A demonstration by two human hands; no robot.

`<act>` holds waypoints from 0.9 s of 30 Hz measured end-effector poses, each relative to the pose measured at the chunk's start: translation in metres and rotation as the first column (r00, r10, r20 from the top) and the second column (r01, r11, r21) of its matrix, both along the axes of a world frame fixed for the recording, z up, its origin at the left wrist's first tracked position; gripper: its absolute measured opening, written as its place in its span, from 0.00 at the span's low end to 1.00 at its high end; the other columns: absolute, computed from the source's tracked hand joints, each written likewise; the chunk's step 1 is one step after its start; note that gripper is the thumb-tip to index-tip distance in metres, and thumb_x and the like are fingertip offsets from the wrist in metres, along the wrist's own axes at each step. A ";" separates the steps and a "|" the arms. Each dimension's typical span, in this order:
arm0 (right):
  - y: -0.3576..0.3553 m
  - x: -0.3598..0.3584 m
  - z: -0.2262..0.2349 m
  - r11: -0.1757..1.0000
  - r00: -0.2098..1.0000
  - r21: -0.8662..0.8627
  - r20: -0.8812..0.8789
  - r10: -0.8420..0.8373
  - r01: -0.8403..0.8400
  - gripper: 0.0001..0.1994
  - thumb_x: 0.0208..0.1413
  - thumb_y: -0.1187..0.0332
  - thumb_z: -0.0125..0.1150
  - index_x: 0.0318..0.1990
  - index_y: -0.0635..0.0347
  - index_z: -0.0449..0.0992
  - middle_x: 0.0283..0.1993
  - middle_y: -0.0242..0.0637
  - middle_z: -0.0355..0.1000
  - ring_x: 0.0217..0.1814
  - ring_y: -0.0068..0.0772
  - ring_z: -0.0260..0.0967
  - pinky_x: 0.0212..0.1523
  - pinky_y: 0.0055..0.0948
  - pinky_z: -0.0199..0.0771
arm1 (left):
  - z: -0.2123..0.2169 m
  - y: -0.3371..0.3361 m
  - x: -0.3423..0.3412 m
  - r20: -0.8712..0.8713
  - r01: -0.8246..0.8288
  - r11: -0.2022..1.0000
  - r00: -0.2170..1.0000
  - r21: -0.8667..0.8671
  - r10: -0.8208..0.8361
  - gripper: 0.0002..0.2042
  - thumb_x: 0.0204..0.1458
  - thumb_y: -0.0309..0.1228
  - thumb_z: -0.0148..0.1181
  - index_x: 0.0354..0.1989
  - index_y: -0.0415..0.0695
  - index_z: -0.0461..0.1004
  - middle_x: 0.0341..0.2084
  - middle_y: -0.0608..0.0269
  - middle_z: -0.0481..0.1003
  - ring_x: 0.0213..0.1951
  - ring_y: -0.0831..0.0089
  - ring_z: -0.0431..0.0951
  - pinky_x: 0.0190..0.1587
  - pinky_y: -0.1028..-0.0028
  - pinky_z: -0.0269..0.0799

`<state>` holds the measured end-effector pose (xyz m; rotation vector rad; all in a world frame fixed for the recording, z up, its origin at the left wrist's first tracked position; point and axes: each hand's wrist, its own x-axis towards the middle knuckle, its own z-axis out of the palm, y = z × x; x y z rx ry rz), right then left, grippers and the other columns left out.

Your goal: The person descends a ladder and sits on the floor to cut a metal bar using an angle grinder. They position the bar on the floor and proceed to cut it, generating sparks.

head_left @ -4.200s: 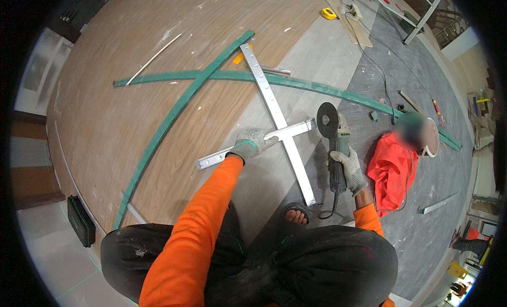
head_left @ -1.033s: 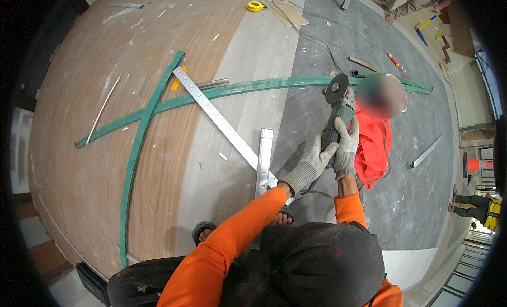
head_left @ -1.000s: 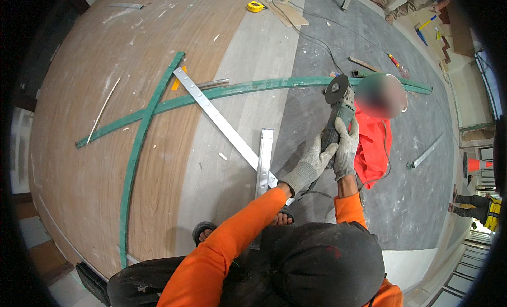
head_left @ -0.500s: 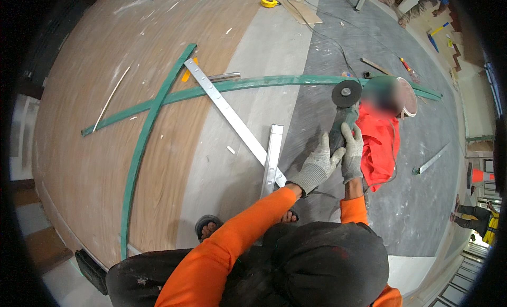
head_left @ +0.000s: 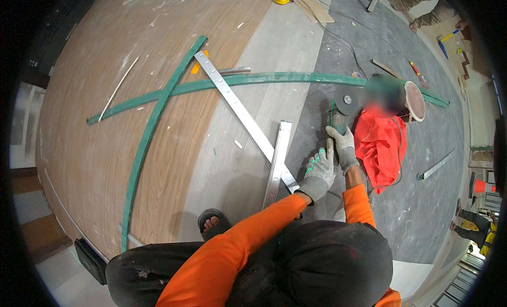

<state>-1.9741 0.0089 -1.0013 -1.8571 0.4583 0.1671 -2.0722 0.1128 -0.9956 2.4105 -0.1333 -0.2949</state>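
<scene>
Handling the grinder (head_left: 339, 122) seems the step in hand: right hand (head_left: 346, 148) clamped around its body, right of the crossed silver bars (head_left: 278, 156); left hand (head_left: 319, 174) beside it, grip unclear; the next move calls for care near the disc (head_left: 347, 100)

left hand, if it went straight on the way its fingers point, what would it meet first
Most likely the angle grinder, where the right hand grips it, just beyond the left hand's fingertips; depth is unclear, so the right hand's fingers could come first.
</scene>
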 end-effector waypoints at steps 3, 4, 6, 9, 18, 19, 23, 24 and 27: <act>0.000 0.002 -0.013 0.988 0.999 -0.150 0.015 0.043 -0.040 0.26 0.52 0.57 0.75 0.53 0.67 0.77 0.45 0.43 0.80 0.44 0.34 0.77 0.48 0.35 0.76 | 0.008 0.031 0.002 0.016 0.068 0.994 0.998 -0.085 -0.067 0.48 0.55 0.45 0.68 0.78 0.37 0.47 0.60 0.42 0.68 0.60 0.49 0.73 0.63 0.51 0.65; 0.001 0.004 -0.014 0.983 0.998 -0.174 0.015 0.060 -0.057 0.29 0.51 0.54 0.75 0.53 0.69 0.77 0.46 0.48 0.81 0.45 0.38 0.79 0.49 0.37 0.77 | 0.009 0.039 0.004 0.056 0.010 0.997 0.998 -0.073 -0.005 0.48 0.55 0.45 0.68 0.78 0.38 0.48 0.60 0.42 0.68 0.60 0.48 0.72 0.64 0.51 0.65; -0.007 0.006 -0.028 0.964 0.998 -0.259 -0.007 0.055 -0.055 0.29 0.50 0.53 0.75 0.52 0.67 0.79 0.46 0.49 0.82 0.47 0.43 0.80 0.51 0.39 0.77 | 0.008 0.050 0.005 0.138 -0.097 0.993 0.985 -0.063 0.105 0.47 0.54 0.45 0.69 0.77 0.38 0.50 0.60 0.41 0.68 0.61 0.47 0.71 0.64 0.50 0.64; -0.003 0.005 -0.033 0.911 0.994 -0.410 0.067 0.088 -0.053 0.27 0.50 0.52 0.75 0.52 0.63 0.81 0.47 0.52 0.82 0.51 0.52 0.80 0.53 0.43 0.76 | -0.003 0.081 0.015 0.340 -0.311 0.948 0.886 -0.070 0.316 0.48 0.51 0.46 0.72 0.75 0.37 0.53 0.61 0.40 0.67 0.63 0.45 0.69 0.66 0.49 0.62; 0.016 -0.002 0.004 0.802 0.980 -0.572 -0.019 0.197 -0.173 0.32 0.51 0.46 0.74 0.54 0.64 0.81 0.48 0.57 0.81 0.53 0.59 0.79 0.54 0.48 0.76 | -0.026 0.125 0.036 0.176 -0.341 0.863 0.939 0.371 0.296 0.45 0.47 0.57 0.73 0.69 0.40 0.64 0.63 0.50 0.66 0.68 0.54 0.62 0.72 0.51 0.52; 0.015 -0.001 0.003 0.803 0.979 -0.566 -0.037 0.202 -0.187 0.34 0.51 0.44 0.73 0.56 0.64 0.80 0.50 0.58 0.81 0.54 0.59 0.78 0.55 0.48 0.75 | -0.028 0.128 0.035 0.173 -0.321 0.874 0.946 0.365 0.275 0.42 0.48 0.56 0.72 0.66 0.41 0.66 0.62 0.50 0.67 0.68 0.53 0.62 0.72 0.51 0.51; 0.009 -0.005 -0.002 0.723 0.965 -0.653 -0.050 0.256 -0.225 0.42 0.51 0.38 0.71 0.63 0.65 0.73 0.57 0.60 0.76 0.61 0.61 0.74 0.59 0.50 0.74 | -0.025 0.128 0.039 0.114 -0.274 0.870 0.962 0.410 0.249 0.31 0.50 0.52 0.69 0.56 0.42 0.73 0.56 0.50 0.71 0.67 0.54 0.66 0.72 0.51 0.53; 0.012 -0.006 -0.002 0.680 0.958 -0.695 -0.040 0.286 -0.232 0.44 0.51 0.37 0.71 0.65 0.65 0.71 0.60 0.61 0.74 0.63 0.61 0.73 0.60 0.50 0.73 | -0.024 0.128 0.042 0.089 -0.276 0.853 0.960 0.443 0.264 0.29 0.51 0.51 0.69 0.54 0.43 0.74 0.54 0.50 0.72 0.66 0.54 0.67 0.71 0.52 0.55; 0.006 -0.009 -0.001 0.677 0.954 -0.685 -0.097 0.283 -0.270 0.50 0.50 0.36 0.71 0.71 0.65 0.64 0.65 0.63 0.68 0.67 0.62 0.69 0.63 0.50 0.72 | -0.005 0.127 0.056 -0.087 -0.346 0.927 0.929 0.143 0.360 0.28 0.55 0.49 0.64 0.57 0.43 0.71 0.50 0.45 0.76 0.59 0.51 0.76 0.64 0.51 0.67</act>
